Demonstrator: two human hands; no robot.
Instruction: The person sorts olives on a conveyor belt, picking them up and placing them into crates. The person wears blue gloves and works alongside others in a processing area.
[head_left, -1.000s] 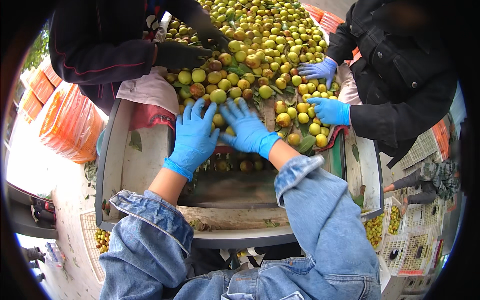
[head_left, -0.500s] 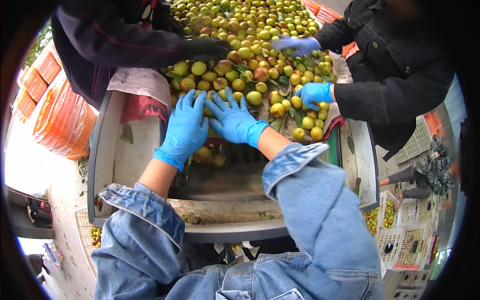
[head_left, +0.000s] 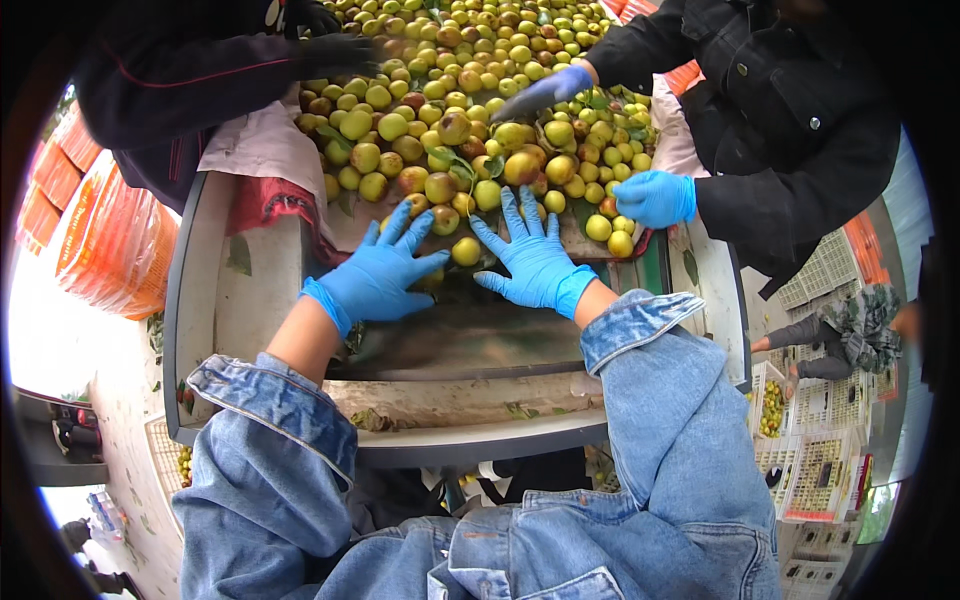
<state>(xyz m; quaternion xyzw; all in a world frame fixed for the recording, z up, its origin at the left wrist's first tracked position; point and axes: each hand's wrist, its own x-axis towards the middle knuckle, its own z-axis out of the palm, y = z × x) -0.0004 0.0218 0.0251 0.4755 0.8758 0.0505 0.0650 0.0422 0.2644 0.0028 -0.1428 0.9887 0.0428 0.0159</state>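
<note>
A heap of round yellow-green fruit (head_left: 470,80) with reddish-brown blotches, probably jujubes, covers the sorting table. At its near edge my left hand (head_left: 375,278), in a blue glove, is spread with its fingertips against the fruit. My right hand (head_left: 535,262), also blue-gloved, lies flat with its fingers pointing away, touching the front row. Neither hand grips anything. One loose fruit (head_left: 466,251) sits between my hands. Below them a dark recess (head_left: 460,335) opens at the near end of the table.
At the left, a co-worker's dark-gloved hand (head_left: 340,55) hovers over the heap. Opposite, another person's purple-gloved hand (head_left: 545,92) and blue-gloved hand (head_left: 655,198) work in the fruit. Wrapped orange crates (head_left: 115,240) stand left; pale plastic crates (head_left: 815,400) lie right, near a crouching person.
My hands have moved apart and slightly nearer me, fingers spread wider. Fruit at the near edge has shifted. The left co-worker's hand drew back left; the right co-worker's purple-gloved hand moved nearer.
</note>
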